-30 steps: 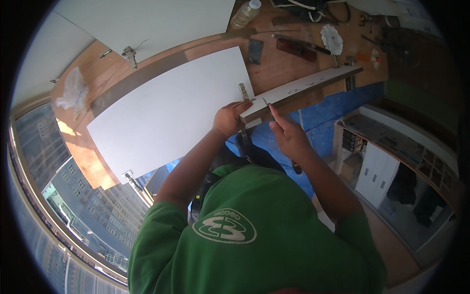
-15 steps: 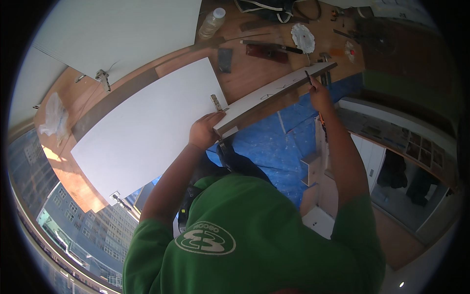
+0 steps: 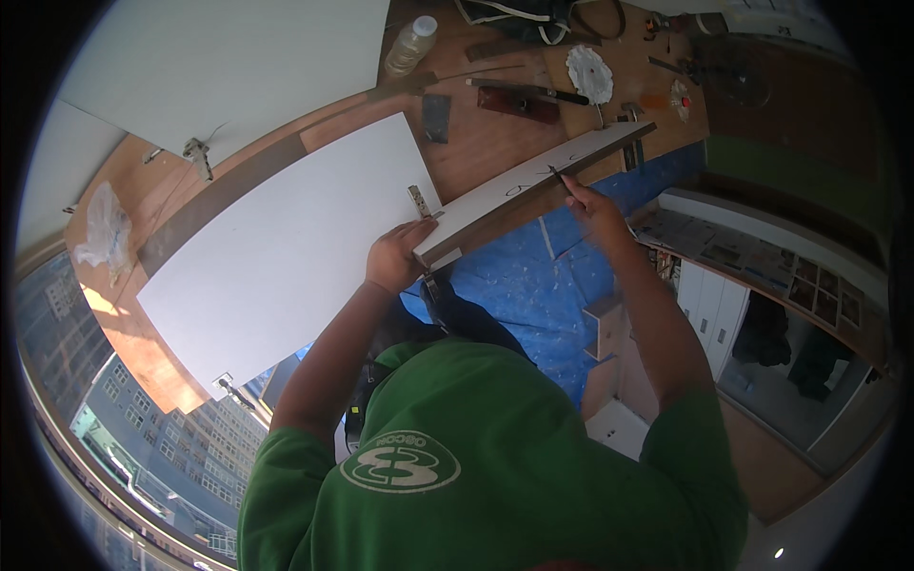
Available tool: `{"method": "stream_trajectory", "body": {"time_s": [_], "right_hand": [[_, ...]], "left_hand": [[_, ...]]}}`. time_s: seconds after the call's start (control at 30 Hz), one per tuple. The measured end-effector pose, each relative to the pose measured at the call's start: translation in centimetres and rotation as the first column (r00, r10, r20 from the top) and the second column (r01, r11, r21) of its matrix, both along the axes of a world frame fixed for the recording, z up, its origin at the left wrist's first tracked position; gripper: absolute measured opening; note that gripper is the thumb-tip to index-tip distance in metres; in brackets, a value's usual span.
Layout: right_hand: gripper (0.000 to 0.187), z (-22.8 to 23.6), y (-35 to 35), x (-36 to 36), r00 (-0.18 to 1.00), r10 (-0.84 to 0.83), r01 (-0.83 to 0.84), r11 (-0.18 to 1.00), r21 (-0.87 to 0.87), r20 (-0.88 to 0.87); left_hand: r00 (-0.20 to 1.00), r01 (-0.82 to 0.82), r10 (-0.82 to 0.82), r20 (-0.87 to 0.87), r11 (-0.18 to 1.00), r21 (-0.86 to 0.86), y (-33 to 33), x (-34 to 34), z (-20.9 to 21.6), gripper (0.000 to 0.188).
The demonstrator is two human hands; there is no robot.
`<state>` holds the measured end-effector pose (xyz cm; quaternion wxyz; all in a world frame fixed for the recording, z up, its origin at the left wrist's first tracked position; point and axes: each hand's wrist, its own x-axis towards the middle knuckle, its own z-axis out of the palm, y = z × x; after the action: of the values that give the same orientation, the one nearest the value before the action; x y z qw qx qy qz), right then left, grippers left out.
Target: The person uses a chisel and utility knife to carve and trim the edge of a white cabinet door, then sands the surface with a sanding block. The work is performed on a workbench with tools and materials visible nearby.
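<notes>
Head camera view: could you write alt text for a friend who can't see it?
A person's right hand holds a slim dark tool over a narrow white board, while the left hand rests at the board's near end. To the left, a larger white panel lies on a wooden table.

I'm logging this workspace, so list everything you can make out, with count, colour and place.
Table: one, brown, across top and left
White panel: one, white, on table's left
Narrow board: one, white top, brown edge, right of panel
Slim tool: one, dark, at board's long edge
Metal fittings: at least three, silvery, near panel edges
Bottle: one, clear, white cap, top
Red block: one, dark red, behind board
Crumpled disc: one, white, upper right
Plastic bag: one, clear, left
Blue sheet: one, blue, below board
Shirt: one, green, bottom
Left hand: one, bare, at board's near end
Right hand: one, bare, holding slim tool
</notes>
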<state>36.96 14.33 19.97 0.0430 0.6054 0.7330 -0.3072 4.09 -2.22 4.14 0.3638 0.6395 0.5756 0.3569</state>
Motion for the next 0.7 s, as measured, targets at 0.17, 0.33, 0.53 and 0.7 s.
{"method": "stream_trajectory", "body": {"time_s": [0.17,0.33,0.53,0.7], "right_hand": [[0.045,2.7,-5.7,-8.3,0.991,0.1,-0.113,0.98,-0.162,-0.086],[0.043,2.2,-0.6,-6.0,0.999,-0.031,0.033,0.998,0.054,-0.028],[0.044,-0.8,4.9,2.9,0.97,-0.117,0.1,0.991,0.086,0.211],[0.05,-0.5,-0.8,-1.5,0.995,0.077,-0.083,0.992,0.097,0.061]], "left_hand": [[1.0,-0.003,0.002,-0.009,1.0,-0.004,0.0,-0.1,-0.2,0.057],[1.0,-0.007,0.007,0.009,1.0,0.003,-0.1,-0.2,-0.1,0.055],[0.999,-0.002,0.002,0.034,1.0,0.007,0.1,-0.1,0.1,0.055],[1.0,-0.015,0.015,0.015,1.0,0.004,0.0,-0.2,0.1,0.055]]}}
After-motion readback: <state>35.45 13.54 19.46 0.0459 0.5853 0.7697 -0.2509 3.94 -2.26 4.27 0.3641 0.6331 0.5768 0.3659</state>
